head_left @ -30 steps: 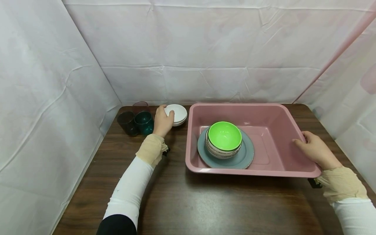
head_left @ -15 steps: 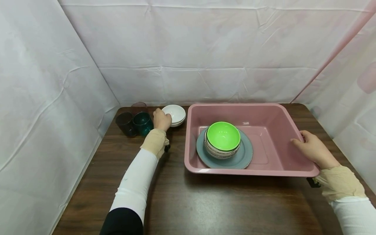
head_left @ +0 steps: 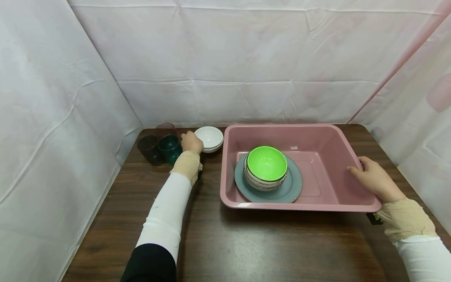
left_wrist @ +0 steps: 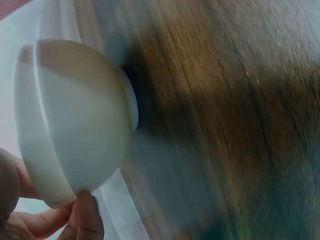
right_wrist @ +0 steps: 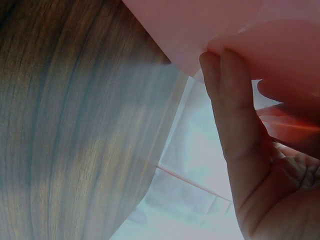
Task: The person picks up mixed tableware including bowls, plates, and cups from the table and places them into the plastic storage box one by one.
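Dark brown wood table [head_left: 239,246], with pale, creased cloth [head_left: 225,51] hanging along the far, left and right sides. Somebody in white sleeves [head_left: 160,217] has both hands busy, with beige wraps [head_left: 186,164] round the wrists. Left hand [head_left: 192,142] is at the far edge, pinching the rim of some white bowls [head_left: 209,138]. It's a little nested pair sitting just left of the tub, and the wrist view has the fingertips on the rim, pretty blurry though. From the head view you can't tell where that thumb is. Right hand [head_left: 378,178] is clamped on the right rim of the big pink tub [head_left: 299,206], thumb on the inner side, fingers round the outside. Inside, over on the left, there's a grey-blue plate [head_left: 296,178] with a stack of patterned bowls [head_left: 262,185] on it and a bright green bowl [head_left: 267,163] on top. Left of the left hand are three cups bunched up: dark cup [head_left: 149,150], teal cup [head_left: 170,149] nearest the hand, pinkish cup [head_left: 165,129] behind them.
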`<state>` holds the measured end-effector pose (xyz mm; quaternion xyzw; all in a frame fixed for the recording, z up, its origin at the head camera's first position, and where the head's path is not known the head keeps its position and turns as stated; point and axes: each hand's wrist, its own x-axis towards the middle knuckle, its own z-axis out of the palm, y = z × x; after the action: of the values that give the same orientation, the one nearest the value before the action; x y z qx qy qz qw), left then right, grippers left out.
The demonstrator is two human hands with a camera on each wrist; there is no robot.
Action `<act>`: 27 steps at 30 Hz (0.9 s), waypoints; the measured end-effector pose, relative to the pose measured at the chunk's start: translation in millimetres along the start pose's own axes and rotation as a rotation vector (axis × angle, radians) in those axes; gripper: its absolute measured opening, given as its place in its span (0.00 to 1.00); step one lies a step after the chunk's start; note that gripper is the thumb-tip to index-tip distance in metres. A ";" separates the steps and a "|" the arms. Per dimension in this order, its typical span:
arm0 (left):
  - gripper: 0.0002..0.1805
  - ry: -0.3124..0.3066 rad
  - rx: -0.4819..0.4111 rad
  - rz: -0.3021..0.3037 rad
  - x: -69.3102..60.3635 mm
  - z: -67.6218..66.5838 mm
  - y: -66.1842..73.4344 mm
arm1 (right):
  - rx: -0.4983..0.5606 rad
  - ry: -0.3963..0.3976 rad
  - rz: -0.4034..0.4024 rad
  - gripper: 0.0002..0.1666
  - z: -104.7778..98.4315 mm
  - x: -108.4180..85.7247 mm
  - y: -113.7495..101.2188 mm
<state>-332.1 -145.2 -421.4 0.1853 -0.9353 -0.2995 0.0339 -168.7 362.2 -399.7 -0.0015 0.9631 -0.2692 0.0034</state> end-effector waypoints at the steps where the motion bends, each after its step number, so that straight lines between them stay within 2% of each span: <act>1: 0.23 0.003 0.003 -0.004 1.0 0.3 -0.3 | 0.000 0.000 -0.001 0.29 0.0 0.1 -0.5; 16: 0.25 -0.009 -0.002 -0.008 9.4 -0.8 -1.9 | -0.001 -0.005 -0.014 0.29 0.3 2.6 -2.6; 22: 0.25 0.018 -0.045 -0.011 7.3 -8.9 4.6 | 0.006 -0.005 -0.008 0.30 -0.2 2.4 -1.7; 27: 0.23 0.029 -0.050 0.020 3.2 -19.8 10.8 | 0.004 -0.005 -0.012 0.31 -0.3 2.7 -1.4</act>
<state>-335.1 -149.1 -399.2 0.1795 -0.9288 -0.3196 0.0551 -171.4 361.1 -398.8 -0.0079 0.9625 -0.2713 0.0043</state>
